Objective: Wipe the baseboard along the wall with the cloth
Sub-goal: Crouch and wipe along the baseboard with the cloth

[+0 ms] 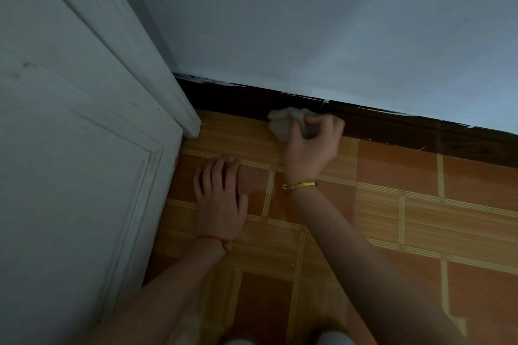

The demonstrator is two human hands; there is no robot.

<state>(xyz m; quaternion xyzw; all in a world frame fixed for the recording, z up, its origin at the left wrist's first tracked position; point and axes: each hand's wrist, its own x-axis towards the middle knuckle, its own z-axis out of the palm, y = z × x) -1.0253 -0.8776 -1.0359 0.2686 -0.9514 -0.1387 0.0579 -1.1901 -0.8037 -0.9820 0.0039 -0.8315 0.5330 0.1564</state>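
A dark brown baseboard (392, 126) runs along the foot of the pale blue wall, from the door frame on the left down to the right edge. My right hand (314, 145) grips a bunched grey cloth (283, 123) and holds it against the baseboard, a short way right of the corner. A gold bangle circles that wrist. My left hand (221, 199) lies flat on the floor with straight fingers, palm down, near the door. A red string is tied round its wrist.
A white panelled door (70, 162) and its frame (179, 109) fill the left side. The floor (420, 218) has orange and wood-pattern tiles with yellow striped borders. The wall (336, 22) rises above the baseboard, with white paint flecks along the top edge.
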